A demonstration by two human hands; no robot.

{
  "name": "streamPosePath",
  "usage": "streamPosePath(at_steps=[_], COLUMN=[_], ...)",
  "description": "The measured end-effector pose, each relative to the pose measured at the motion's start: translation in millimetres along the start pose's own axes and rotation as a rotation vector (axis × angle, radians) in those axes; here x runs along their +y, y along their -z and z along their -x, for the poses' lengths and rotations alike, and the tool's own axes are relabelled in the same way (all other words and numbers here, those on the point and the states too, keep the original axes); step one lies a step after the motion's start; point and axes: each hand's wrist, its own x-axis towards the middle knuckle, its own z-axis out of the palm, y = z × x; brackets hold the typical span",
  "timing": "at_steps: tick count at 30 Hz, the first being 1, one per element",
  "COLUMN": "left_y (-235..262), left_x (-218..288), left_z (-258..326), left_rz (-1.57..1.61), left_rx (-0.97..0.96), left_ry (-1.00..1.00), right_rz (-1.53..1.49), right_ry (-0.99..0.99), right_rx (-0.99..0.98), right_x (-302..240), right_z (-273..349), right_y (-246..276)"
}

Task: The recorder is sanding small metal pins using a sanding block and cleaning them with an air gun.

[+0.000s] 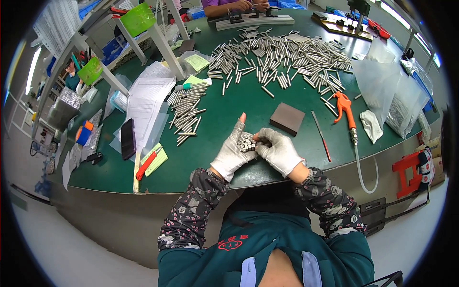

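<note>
A bundle of short metal pins (pixel 245 142) sits upright, ends facing up, between the two gloved hands at the near edge of the green desk (pixel 224 115). The left hand (pixel 233 149) wraps around the bundle from its left side, fingers curled on the pins and thumb raised straight up. The right hand (pixel 278 150) closes on the bundle from its right side, fingertips pressing the pin ends (both hands wear white gloves; the left glove leaves the thumb tip bare).

Just beyond the bundle, to the right, a dark brown square block (pixel 287 118) lies flat on the desk. Right of the block lies a thin red-tipped rod (pixel 321 135), and farther right an orange air blow gun (pixel 345 109) with a clear hose (pixel 363 172) running off the desk edge. A crumpled white cloth (pixel 371 125) lies beside the gun, next to clear plastic bags (pixel 389 91).

Left of the bundle, well apart, a smaller heap of pins (pixel 187 114) lies beside stacked white paper sheets (pixel 146 98). A black phone (pixel 127 138) and a red-handled cutter (pixel 147 163) lie left of those.

Far beyond the bundle, a large loose spread of pins (pixel 287 57) covers the desk centre. Another person's hands (pixel 248 5) work at the far rim.
</note>
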Motion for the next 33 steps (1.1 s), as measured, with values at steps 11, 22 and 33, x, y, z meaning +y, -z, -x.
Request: streamPosePath(at_steps=[11,22,33], left_y=[-3.7,-6.1,-1.2], left_x=[5.0,9.6,0.6], left_z=[0.7,1.2,-6.9], left_rz=[-0.055,-0.099,0.258], left_rx=[-0.006,0.005,0.005], left_ry=[-0.025,0.015,0.163], right_rz=[0.211,1.020,0.895], right_ry=[0.133,0.034,0.411], right_rx=[0.183,0.102,0.225], right_x=[-16.4,-1.4,-50.8], right_z=[-2.9,-24.1,-13.8], right_y=[35.1,56.4,46.8])
